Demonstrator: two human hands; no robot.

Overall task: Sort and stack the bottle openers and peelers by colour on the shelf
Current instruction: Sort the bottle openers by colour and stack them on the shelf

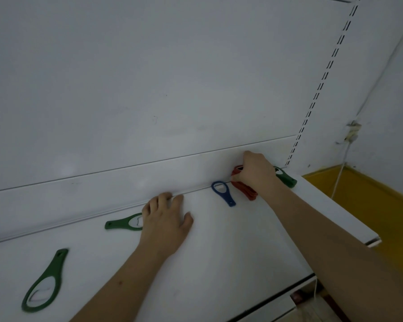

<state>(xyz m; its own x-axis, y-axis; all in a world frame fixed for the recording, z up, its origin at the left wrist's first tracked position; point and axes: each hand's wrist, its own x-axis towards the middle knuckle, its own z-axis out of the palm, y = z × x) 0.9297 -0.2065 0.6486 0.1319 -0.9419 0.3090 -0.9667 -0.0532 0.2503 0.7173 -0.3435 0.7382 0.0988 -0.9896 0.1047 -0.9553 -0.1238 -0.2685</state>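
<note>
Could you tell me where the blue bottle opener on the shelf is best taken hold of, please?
Probably by the narrow handle of the blue bottle opener, coming from the front. It lies flat, handle toward the shelf front, apart from the red stack the right hand holds.

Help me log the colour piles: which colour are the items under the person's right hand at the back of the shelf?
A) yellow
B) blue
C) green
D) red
D: the right hand rests on a small stack of red openers against the back panel, with the single blue opener lying apart to its left.
</note>
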